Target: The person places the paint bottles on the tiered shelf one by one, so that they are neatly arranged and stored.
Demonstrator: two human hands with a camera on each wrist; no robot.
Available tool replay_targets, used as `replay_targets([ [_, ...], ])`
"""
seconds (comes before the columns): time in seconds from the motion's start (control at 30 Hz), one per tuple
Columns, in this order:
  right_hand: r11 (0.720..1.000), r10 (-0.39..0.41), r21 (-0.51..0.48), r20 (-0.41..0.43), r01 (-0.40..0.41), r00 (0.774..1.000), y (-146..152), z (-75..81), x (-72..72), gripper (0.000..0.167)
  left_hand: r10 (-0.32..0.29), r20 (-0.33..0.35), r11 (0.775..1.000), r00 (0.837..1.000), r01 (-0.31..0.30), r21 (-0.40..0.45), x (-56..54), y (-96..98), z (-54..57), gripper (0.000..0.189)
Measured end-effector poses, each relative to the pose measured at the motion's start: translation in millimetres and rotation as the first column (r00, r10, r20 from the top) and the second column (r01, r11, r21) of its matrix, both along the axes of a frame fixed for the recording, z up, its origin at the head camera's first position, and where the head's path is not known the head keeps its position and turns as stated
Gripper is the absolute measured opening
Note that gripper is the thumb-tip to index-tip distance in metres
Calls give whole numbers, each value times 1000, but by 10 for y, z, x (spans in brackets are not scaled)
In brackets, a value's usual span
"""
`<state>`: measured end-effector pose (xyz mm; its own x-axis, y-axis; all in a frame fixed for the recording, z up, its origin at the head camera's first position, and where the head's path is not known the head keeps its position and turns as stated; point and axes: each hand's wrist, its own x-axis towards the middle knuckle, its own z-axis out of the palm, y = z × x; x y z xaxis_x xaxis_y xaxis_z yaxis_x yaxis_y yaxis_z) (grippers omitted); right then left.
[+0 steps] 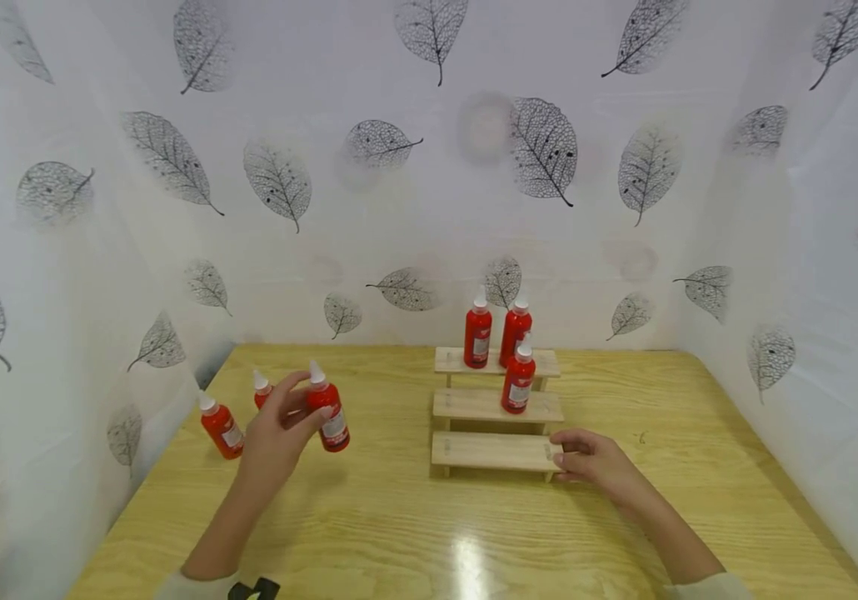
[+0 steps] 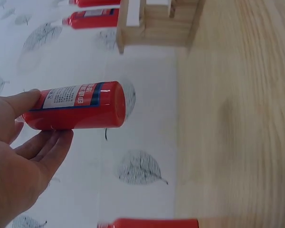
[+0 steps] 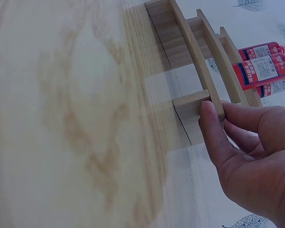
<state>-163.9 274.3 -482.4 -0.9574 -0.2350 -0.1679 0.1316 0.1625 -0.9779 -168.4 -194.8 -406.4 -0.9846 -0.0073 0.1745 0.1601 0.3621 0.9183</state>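
My left hand (image 1: pixel 276 433) grips a red bottle (image 1: pixel 330 417) with a white pointed cap, thumb on one side and fingers on the other. In the left wrist view this bottle (image 2: pixel 80 105) hangs above the table, its base free. At the bottom step's right end, my right hand (image 1: pixel 594 462) pinches the edge of a three-step wooden rack (image 1: pixel 489 450). The right wrist view shows the thumb and fingers (image 3: pixel 210 111) on the board's corner. Two red bottles (image 1: pixel 477 337) stand on the top step, and one red bottle (image 1: pixel 518 383) on the middle step's right part.
Left of my left hand stand two more red bottles, one red bottle (image 1: pixel 222 429) in front and another red bottle (image 1: pixel 261 389) partly hidden by the hand. A leaf-patterned white curtain (image 1: pixel 429 225) encloses the back and sides of the wooden table (image 1: pixel 391 525).
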Motion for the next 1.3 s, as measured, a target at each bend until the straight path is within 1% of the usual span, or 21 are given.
replay_targets([
  [0.07, 1000, 6, -6, -2, -6, 1000, -7, 1, -1, 52, -29, 16, 999, 999, 29, 14, -45, 96, -1, 60],
  [0.17, 1000, 5, -2, -5, -5, 1000, -9, 1, -2, 52, -77, 15, 996, 997, 76, 42, -118, 242, 1, 58],
  [0.33, 1000, -9, 11, -3, 9, 1000, -16, 5, 3, 51, -135, -36, 990, 990, 136, 48, -246, 510, 0, 53],
  [0.6, 1000, -14, 19, -7, 14, 1000, -16, 8, 9, 52, -218, -102, 972, 971, 226, 69, -415, 941, 2, 51],
  [0.8, 1000, -11, 15, -16, 11, 1000, -16, 12, 11, 52, -258, -112, 962, 960, 266, 63, -528, 1217, -6, 50],
  [1.0, 1000, -10, 13, -13, 10, 1000, -18, 20, 13, 52, -291, -128, 953, 948, 299, 54, -634, 1454, -14, 52],
  [1.17, 1000, -5, 17, -10, 5, 1000, -19, 25, 20, 53, -312, -129, 946, 941, 320, 44, -681, 1601, -18, 51],
  [1.3, 1000, -4, 23, -8, 4, 1000, -18, 26, 23, 52, -329, -147, 941, 933, 337, 32, -711, 1680, -24, 53],
])
